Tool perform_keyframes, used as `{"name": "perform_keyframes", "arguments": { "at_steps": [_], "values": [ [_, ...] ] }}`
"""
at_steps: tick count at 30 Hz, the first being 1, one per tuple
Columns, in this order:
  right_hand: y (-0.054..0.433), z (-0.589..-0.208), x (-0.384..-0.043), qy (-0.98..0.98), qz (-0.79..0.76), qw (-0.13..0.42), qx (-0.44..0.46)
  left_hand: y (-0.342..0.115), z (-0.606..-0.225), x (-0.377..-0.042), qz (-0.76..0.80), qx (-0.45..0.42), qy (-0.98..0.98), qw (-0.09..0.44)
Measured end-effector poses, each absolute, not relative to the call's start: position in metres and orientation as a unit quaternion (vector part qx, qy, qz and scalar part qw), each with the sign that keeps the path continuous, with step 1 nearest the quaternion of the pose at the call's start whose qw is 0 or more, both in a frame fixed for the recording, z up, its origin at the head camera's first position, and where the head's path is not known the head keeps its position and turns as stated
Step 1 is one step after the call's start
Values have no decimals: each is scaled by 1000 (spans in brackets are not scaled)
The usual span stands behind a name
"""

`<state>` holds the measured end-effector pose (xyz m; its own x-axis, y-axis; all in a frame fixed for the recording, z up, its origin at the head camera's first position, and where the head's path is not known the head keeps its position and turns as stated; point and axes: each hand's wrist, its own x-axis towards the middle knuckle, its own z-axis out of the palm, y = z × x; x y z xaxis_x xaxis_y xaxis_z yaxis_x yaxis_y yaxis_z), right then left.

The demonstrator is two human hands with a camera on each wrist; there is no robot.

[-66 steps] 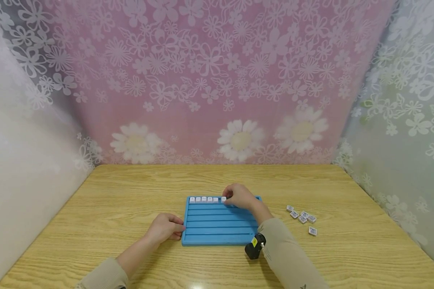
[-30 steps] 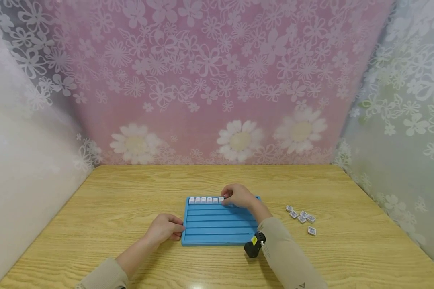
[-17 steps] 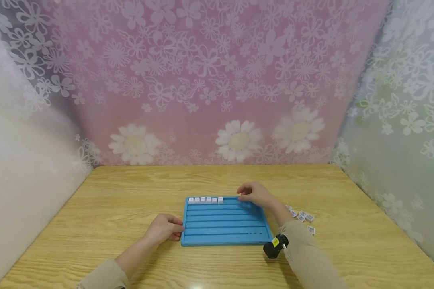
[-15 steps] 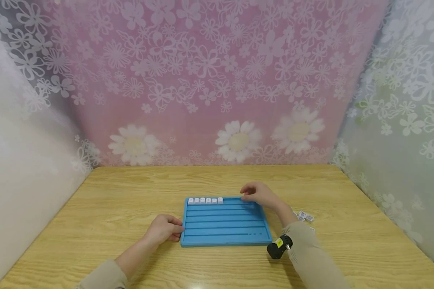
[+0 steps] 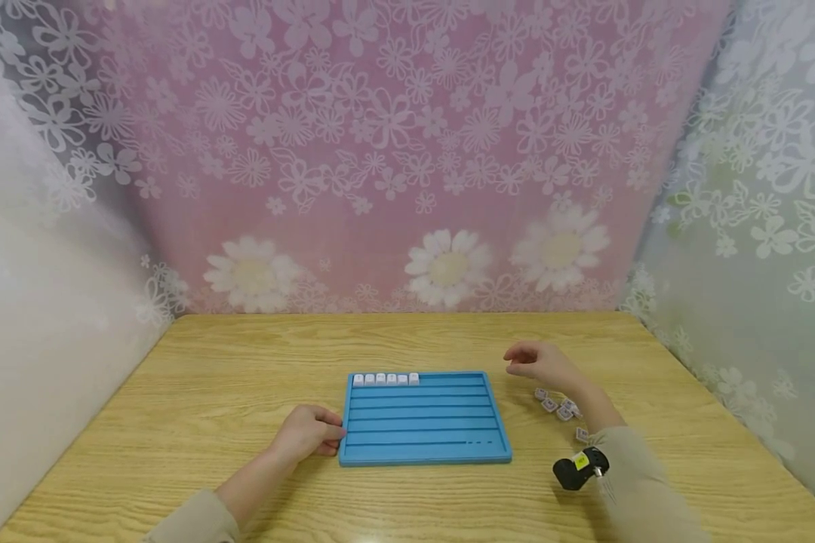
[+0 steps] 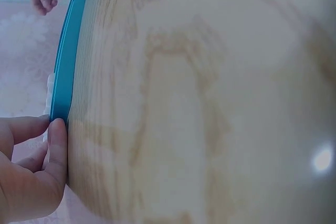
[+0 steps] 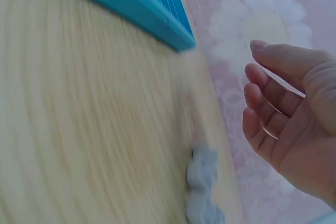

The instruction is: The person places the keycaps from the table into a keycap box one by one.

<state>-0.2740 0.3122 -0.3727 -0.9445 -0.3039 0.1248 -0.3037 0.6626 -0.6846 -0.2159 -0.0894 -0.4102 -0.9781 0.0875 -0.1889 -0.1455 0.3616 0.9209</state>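
Note:
A blue ridged tray (image 5: 421, 415) lies on the table, with several white keycaps (image 5: 385, 379) lined up along the left part of its top row. At the tray's left edge, my left hand (image 5: 309, 431) pinches the rim between thumb and fingers; the left wrist view shows the fingertips (image 6: 58, 127) right on the rim. My right hand (image 5: 546, 367) hovers beyond the tray's right side, fingers loosely bent and nothing between them. Below it lie several loose white keycaps (image 5: 550, 405), partly covered by the forearm. They appear blurred and grey in the right wrist view.
The wooden table (image 5: 258, 347) extends on all sides of the tray. A pink flowered curtain (image 5: 353, 188) hangs behind it, with pale flowered cloth (image 5: 761, 226) at the right. A black camera (image 5: 579, 469) is strapped to the right wrist.
My right hand slid a keycap left against the others in the top row, let it go, and moved right off the tray toward the loose keycaps. The left hand stays at the tray's edge.

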Motion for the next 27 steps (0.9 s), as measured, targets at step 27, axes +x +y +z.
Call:
{"name": "perform_keyframes", "arguments": {
  "at_steps": [27],
  "values": [
    [355, -390, -260, 930, -328, 100, -134, -88, -410, -215, 564, -18, 819, 104]
  ]
}}
